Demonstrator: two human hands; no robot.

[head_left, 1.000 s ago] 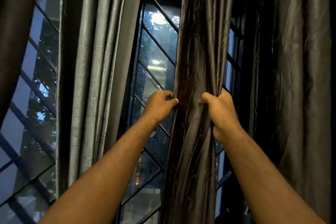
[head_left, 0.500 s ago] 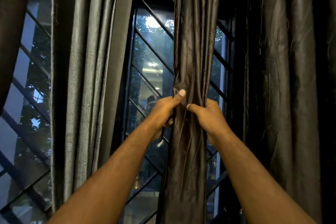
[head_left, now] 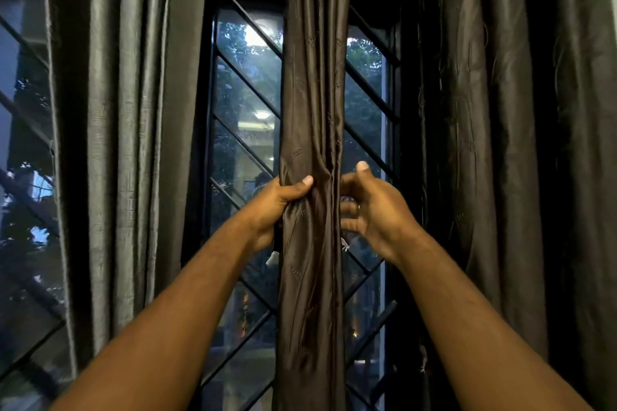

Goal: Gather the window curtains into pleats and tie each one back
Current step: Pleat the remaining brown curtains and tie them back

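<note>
A dark brown curtain (head_left: 312, 93) hangs gathered into a narrow column in front of the middle window. My left hand (head_left: 283, 203) grips this bundle from the left, thumb across the front folds. My right hand (head_left: 372, 207) is just off the bundle's right edge, thumb raised and fingers loosely curved toward the cloth, with nothing plainly held. Small pale ends (head_left: 272, 257) hang beside the curtain under the hands; I cannot tell what they belong to.
A grey curtain (head_left: 117, 143) hangs in pleats at the left and a dark curtain (head_left: 484, 143) at the right. Behind them is a black-framed window with a diagonal grille (head_left: 247, 143), trees and a lit building outside.
Both hands squeezed the curtain from wide to a tight bundle. My right hand has now let go and moved off to the right, while the left keeps its grip.
</note>
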